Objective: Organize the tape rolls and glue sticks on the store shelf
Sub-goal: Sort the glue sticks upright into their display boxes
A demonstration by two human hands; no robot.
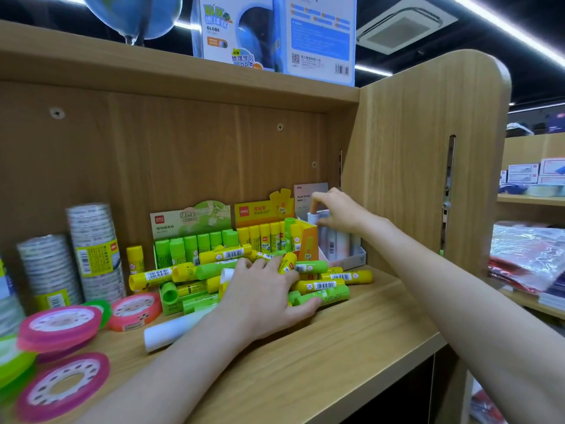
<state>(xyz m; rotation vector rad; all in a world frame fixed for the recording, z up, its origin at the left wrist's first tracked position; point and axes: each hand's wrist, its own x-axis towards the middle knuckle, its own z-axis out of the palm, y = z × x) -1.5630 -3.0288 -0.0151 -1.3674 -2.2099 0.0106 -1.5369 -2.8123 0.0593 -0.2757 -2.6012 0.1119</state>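
A heap of loose yellow and green glue sticks [333,276] lies on the wooden shelf [351,341] in front of three display boxes. My left hand [263,296] rests on the heap with its fingers spread over several sticks. My right hand [339,214] pinches a white glue stick [315,217] upright at the top of the white display box [356,258] at the right. A green box [189,223] and a yellow box [260,211] hold standing sticks. A white stick [171,330] lies under my left forearm. Stacked clear tape rolls [94,249] and pink tape rolls [59,324] sit at the left.
The shelf's side panel [422,166] stands close to my right hand. A globe box [275,35] sits on the upper shelf. Green tape rolls [12,359] lie at the far left edge. Other store shelves [532,203] with goods show at the right.
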